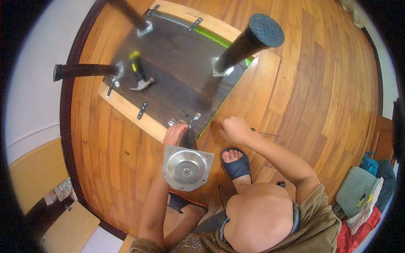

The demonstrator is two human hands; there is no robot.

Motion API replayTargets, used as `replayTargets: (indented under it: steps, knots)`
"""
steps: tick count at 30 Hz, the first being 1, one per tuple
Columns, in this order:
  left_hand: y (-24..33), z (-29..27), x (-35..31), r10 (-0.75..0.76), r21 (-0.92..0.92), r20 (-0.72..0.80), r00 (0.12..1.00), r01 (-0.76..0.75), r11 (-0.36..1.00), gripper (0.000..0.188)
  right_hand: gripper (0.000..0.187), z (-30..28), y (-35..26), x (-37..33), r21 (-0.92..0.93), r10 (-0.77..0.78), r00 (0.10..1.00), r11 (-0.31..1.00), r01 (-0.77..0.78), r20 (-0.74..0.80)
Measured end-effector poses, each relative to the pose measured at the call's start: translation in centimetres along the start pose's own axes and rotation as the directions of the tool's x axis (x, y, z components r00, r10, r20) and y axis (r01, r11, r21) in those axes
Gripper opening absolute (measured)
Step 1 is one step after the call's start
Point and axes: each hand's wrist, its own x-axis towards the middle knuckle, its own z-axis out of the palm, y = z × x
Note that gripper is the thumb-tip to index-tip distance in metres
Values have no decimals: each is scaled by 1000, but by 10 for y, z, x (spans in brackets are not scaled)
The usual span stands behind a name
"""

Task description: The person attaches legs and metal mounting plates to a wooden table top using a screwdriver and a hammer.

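Observation:
My left hand (175,135) is wrapped round a dark round table leg (188,141) at the near corner of an upturned dark tabletop (168,55). The leg's square silver mounting plate (187,168), with holes at its corners, faces up toward me. Small metal pieces (196,118) lie on the tabletop just beyond that hand. My right hand (234,128) hovers right of the same corner with its fingers curled in; whatever they may hold is hidden. A screwdriver (268,134) shows beside the right wrist, its handle partly covered by the arm.
Three dark legs (240,48) stand on the tabletop's other corners. A claw hammer (140,76) lies on it. Black perforated brackets (142,110) sit along the light wood edging (126,107). My sandalled foot (236,162) is near the corner. A grey-green bin (356,192) and cloths are at right.

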Motion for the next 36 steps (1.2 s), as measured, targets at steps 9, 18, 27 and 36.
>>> replayTargets:
  steps: [9,18,27,36]
  knots:
    - [-13,8,0,44,147,80,996,-56,988,33,15,-35,0,29,184,41,999,982,-35,-29]
    - [22,2,12,-124,161,8,992,121,979,27,17,-47,-16,53,326,55,997,945,-35,-53]
    - [27,-32,11,-196,346,86,977,155,925,46,11,-155,-81,57,813,141,844,389,434,-518]
    - [-2,-34,8,-220,297,-11,976,213,931,39,14,-132,-87,87,841,158,827,148,521,-540]
